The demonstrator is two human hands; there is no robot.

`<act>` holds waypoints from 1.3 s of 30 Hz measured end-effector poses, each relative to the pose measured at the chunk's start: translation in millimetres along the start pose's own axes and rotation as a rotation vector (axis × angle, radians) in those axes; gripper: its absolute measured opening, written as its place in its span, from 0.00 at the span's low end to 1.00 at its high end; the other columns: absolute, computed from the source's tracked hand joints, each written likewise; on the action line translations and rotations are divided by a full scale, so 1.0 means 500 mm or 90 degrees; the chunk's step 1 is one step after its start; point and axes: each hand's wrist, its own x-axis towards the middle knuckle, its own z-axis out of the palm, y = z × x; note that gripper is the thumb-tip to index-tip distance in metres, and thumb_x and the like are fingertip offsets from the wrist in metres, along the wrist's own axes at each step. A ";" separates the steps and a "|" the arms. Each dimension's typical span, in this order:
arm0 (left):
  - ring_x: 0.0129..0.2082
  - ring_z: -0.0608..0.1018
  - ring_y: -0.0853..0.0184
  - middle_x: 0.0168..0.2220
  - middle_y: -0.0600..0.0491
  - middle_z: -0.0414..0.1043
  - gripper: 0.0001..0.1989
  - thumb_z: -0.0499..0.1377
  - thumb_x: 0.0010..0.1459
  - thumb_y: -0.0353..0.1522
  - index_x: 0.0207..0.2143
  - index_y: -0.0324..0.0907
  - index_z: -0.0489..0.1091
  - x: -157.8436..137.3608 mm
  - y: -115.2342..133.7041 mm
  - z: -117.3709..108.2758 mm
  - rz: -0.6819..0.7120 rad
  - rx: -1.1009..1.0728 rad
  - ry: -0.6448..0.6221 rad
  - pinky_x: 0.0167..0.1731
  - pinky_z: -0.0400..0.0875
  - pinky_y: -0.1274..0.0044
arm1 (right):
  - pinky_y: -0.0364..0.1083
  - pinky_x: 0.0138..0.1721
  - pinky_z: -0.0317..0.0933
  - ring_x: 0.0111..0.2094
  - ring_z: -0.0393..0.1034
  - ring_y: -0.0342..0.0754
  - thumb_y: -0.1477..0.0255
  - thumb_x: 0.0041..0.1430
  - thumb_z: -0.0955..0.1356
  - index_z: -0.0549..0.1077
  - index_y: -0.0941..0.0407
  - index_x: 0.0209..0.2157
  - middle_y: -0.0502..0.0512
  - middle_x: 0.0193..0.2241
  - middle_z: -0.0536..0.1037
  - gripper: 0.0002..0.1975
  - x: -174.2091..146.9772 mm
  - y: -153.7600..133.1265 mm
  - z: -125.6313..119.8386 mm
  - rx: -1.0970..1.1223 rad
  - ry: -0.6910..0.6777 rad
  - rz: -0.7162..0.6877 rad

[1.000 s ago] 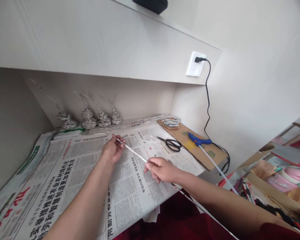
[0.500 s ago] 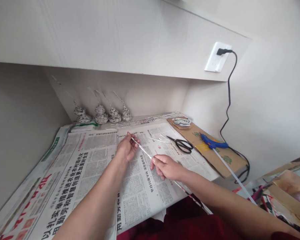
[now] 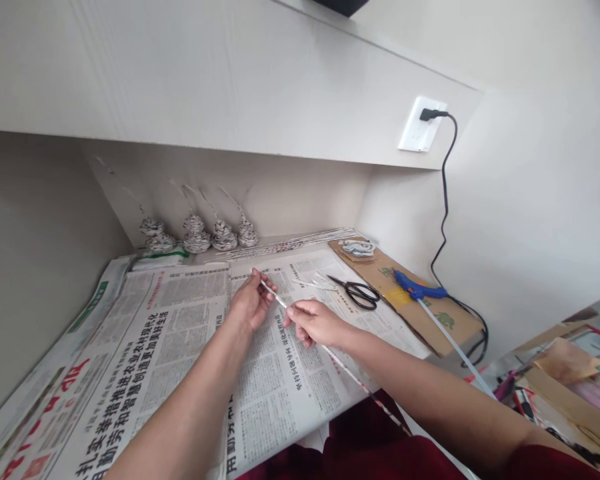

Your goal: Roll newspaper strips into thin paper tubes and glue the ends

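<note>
A thin rolled-newspaper stick (image 3: pixel 353 375) runs from my lap up through both hands, above newspaper sheets (image 3: pixel 190 360). My left hand (image 3: pixel 253 300) pinches its far end between thumb and fingers. Closer to me, my right hand (image 3: pixel 314 321) is closed around the same stick, and a short length shows between the two hands. Black-handled scissors (image 3: pixel 359 293) lie on the newspaper beyond my right hand. Small cut paper strips (image 3: pixel 317 283) rest beside the blades.
Several gourd-shaped woven paper pieces (image 3: pixel 197 233) stand at the back left. Loose paper sticks (image 3: pixel 290 244) lie along the back wall. On the right, a blue glue gun (image 3: pixel 417 287) sits on cardboard (image 3: pixel 430 323), its cord (image 3: pixel 446 200) running to a wall socket (image 3: pixel 423 125).
My right hand has slid up the stick toward my left hand, so the length between them is shorter. The camera view has shifted slightly.
</note>
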 end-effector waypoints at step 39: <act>0.13 0.67 0.73 0.21 0.54 0.65 0.12 0.50 0.61 0.38 0.30 0.38 0.63 0.006 -0.016 -0.016 -0.024 0.067 -0.100 0.10 0.62 0.82 | 0.38 0.13 0.50 0.13 0.63 0.39 0.58 0.57 0.64 0.70 0.57 0.32 0.44 0.14 0.66 0.15 0.074 0.012 0.021 0.232 -0.039 0.047</act>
